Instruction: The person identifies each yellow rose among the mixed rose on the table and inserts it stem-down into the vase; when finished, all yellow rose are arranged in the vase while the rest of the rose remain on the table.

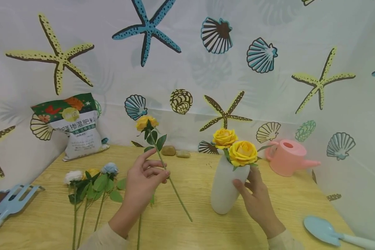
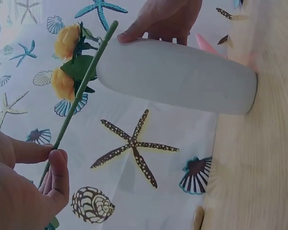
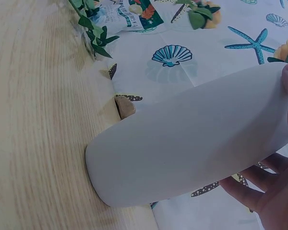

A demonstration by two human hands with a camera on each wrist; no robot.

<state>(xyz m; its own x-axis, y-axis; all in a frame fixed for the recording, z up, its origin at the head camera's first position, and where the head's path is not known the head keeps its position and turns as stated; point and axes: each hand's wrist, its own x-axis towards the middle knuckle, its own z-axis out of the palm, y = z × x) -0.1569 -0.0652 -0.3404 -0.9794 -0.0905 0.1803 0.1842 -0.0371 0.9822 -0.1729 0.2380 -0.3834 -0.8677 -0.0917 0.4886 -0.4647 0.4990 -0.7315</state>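
Observation:
My left hand (image 1: 145, 177) pinches the green stem of a yellow rose (image 1: 147, 123) between thumb and fingers. The bloom points up and away; the stem's lower end (image 1: 187, 213) slants toward the vase and hangs free. Beside it, my right hand (image 1: 257, 198) grips a white vase (image 1: 226, 187) near its mouth, thumb on the near side. Two yellow roses (image 1: 243, 152) stand in that vase, their stems hidden inside. In the left wrist view the cut stem (image 2: 81, 91) crosses in front of the vase mouth. The right wrist view shows the vase base (image 3: 98, 177) at the wooden tabletop.
Several flowers, among them a white rose (image 1: 73, 176) and a blue one (image 1: 110, 168), lie on the left. A fertilizer bag (image 1: 82, 132), stones (image 1: 168, 150) and a pink watering can (image 1: 287, 158) stand at the back. A blue fork (image 1: 17, 201) and trowel (image 1: 323, 229) flank the table.

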